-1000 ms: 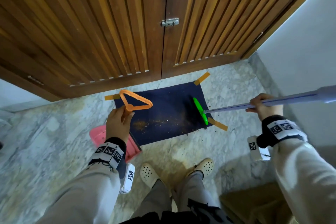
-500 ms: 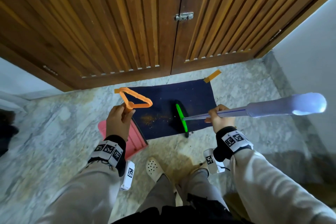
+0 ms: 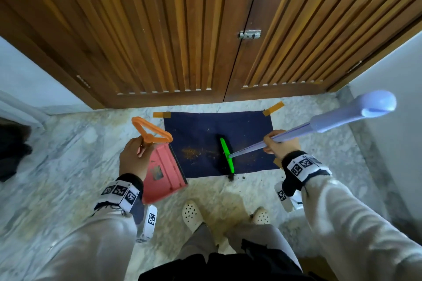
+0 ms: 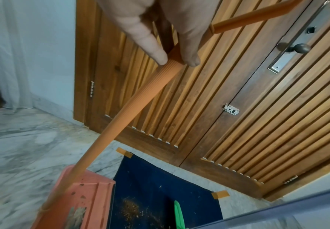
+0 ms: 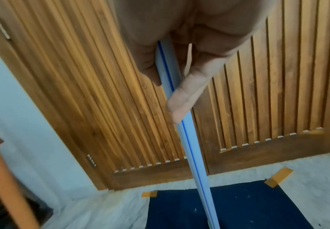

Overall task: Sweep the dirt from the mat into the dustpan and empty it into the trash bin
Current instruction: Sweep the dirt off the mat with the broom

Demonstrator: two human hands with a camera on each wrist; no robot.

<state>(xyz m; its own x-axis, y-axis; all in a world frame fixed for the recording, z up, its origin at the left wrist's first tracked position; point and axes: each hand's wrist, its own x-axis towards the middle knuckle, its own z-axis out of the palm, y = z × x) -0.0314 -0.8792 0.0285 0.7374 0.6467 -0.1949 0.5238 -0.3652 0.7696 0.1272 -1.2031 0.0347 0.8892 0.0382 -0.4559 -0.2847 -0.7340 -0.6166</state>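
Observation:
A dark blue mat (image 3: 246, 125) lies on the marble floor before the wooden doors, taped at its corners. Brown dirt (image 3: 190, 152) lies in a patch on its left half. My left hand (image 3: 134, 157) grips the orange handle (image 4: 132, 108) of the pink dustpan (image 3: 165, 175), whose mouth rests at the mat's left edge. My right hand (image 3: 279, 145) grips the lilac broom pole (image 5: 187, 139). The green broom head (image 3: 227, 155) stands on the mat just right of the dirt patch. No trash bin is in view.
Double wooden slatted doors (image 3: 205, 29) close off the far side, with a latch (image 3: 250, 34) at their join. White walls (image 3: 392, 107) flank both sides. My feet in white clogs (image 3: 191, 214) stand just behind the mat. A dark object (image 3: 11, 150) sits at far left.
The broom head has swept leftward across the mat from its right edge towards the dirt patch. My right hand followed it left. The dustpan tilted up at the mat's left edge.

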